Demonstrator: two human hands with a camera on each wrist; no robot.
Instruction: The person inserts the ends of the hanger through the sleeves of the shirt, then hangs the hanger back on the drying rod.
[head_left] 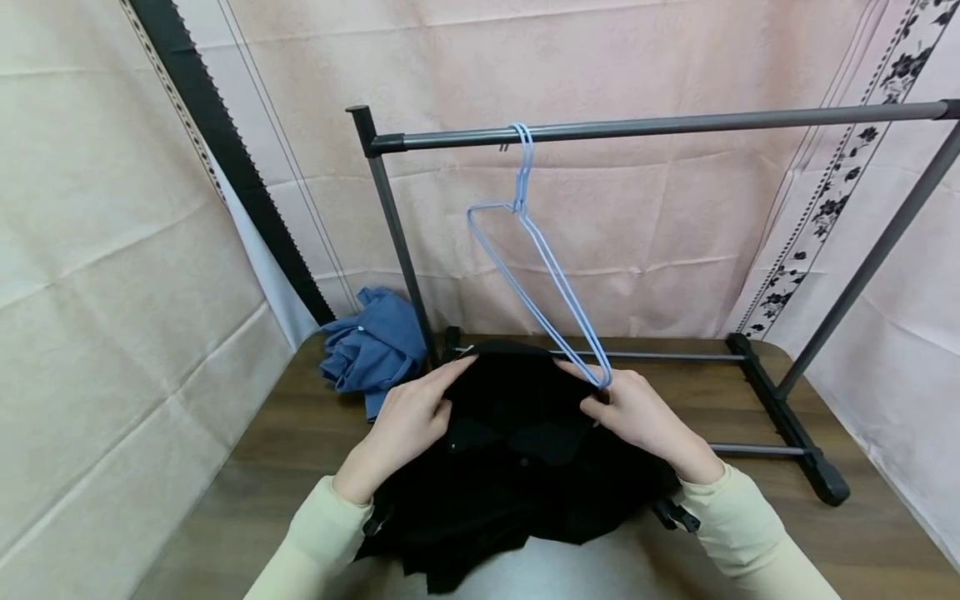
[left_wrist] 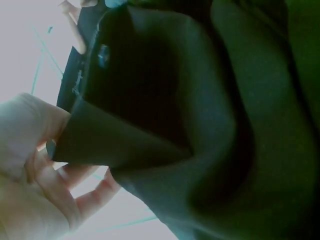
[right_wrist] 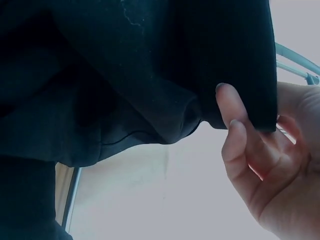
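A black shirt [head_left: 517, 450] with small buttons hangs spread between my two hands, its lower part falling towards the front of the table. In the head view my left hand [head_left: 408, 421] grips the left side of its upper edge. The left wrist view shows the pointed collar corner [left_wrist: 115, 135] between thumb and fingers of that hand. Opposite, my right hand [head_left: 637, 417] holds the right side of the edge. Its fingers [right_wrist: 235, 150] press against the dark cloth in the right wrist view. Two light-blue hangers [head_left: 558, 279] overlap the right fingertips in the head view.
A grey garment rack [head_left: 645, 127] stands across the wooden table [head_left: 262, 475], with the hangers hooked on its rail. Left of the rack's post lies a crumpled blue garment [head_left: 375, 342]. The rack's black foot [head_left: 795, 433] is on the right, and pale curtains [head_left: 712, 217] hang behind.
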